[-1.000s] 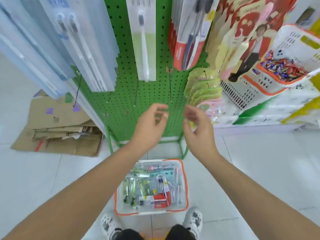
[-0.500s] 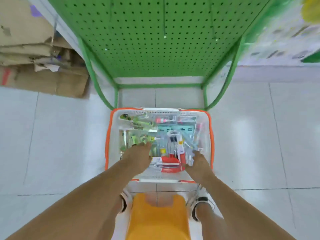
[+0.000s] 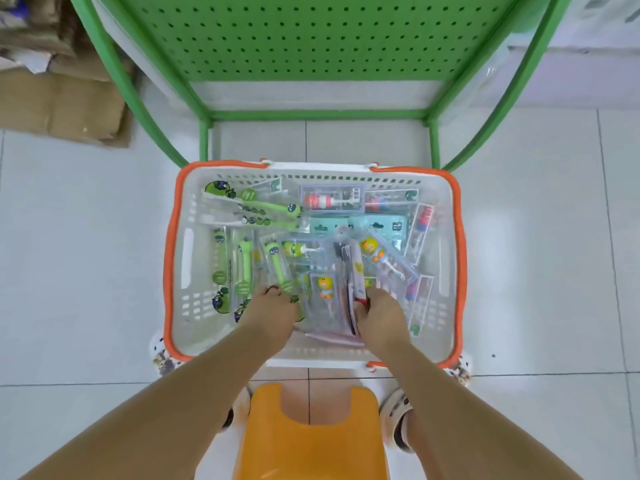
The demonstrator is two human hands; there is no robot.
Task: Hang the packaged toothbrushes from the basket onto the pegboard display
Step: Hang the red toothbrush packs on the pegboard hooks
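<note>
The green perforated metal pegboard point(image 3: 322, 36) stands just beyond the white plastic basket with an orange rim point(image 3: 171, 258) on the floor, where the clear-packaged toothbrushes point(image 3: 277, 216) lie heaped. Light, stiff, slippery packs, probably best pinched at the edge. The right hand point(image 3: 379, 311) grips a few upright packs point(image 3: 355, 282); the left hand point(image 3: 272, 306) rests curled on green-handled ones, its grip unclear.

Basket point(image 3: 175, 258) stood on the floor point(image 3: 69, 237), directly before the foot of the pegboard stand point(image 3: 311, 32), with packaged toothbrushes point(image 3: 346, 223) heaped inside. Stool point(image 3: 308, 434) sat nearest the viewer, behind the basket; flattened cardboard point(image 3: 59, 98) lay on the floor left of the stand. Left hand point(image 3: 273, 310) and right hand point(image 3: 381, 311) were both in the basket's near half, side by side.
</note>
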